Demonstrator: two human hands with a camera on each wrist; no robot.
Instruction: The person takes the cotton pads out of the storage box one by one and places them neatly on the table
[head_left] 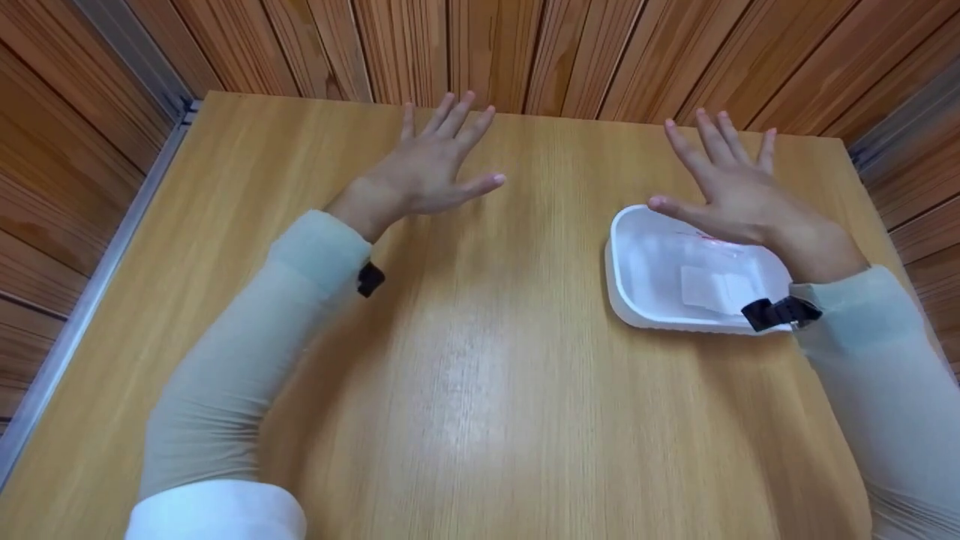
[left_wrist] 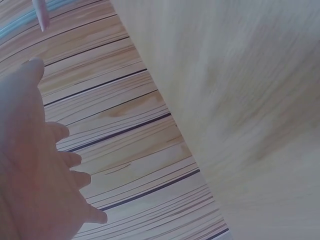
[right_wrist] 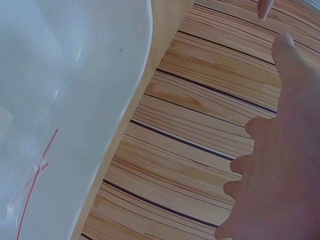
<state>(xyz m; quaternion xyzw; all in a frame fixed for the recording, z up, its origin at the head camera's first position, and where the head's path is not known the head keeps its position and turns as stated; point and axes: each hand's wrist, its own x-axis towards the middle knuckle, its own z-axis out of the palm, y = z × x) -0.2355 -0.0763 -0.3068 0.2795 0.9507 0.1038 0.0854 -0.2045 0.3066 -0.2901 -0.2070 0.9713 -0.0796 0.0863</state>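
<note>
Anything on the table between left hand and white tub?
Nothing: in the head view, only bare tabletop shows between the left hand and the white tub.

Work booth — plank walls (head_left: 495, 52), wooden tabletop (head_left: 510, 405)

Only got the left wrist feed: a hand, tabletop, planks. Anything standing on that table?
Observer: Yes, a white container, toward the right side of the tabletop in the head view.
Operator: Empty?
Observer: No. The right wrist view shows a thin red line inside; can't tell what it belongs to.
Operator: Right hand on it?
Observer: The right hand overlaps its far rim in the head view, fingers spread, gripping nothing. Can't confirm contact.
</note>
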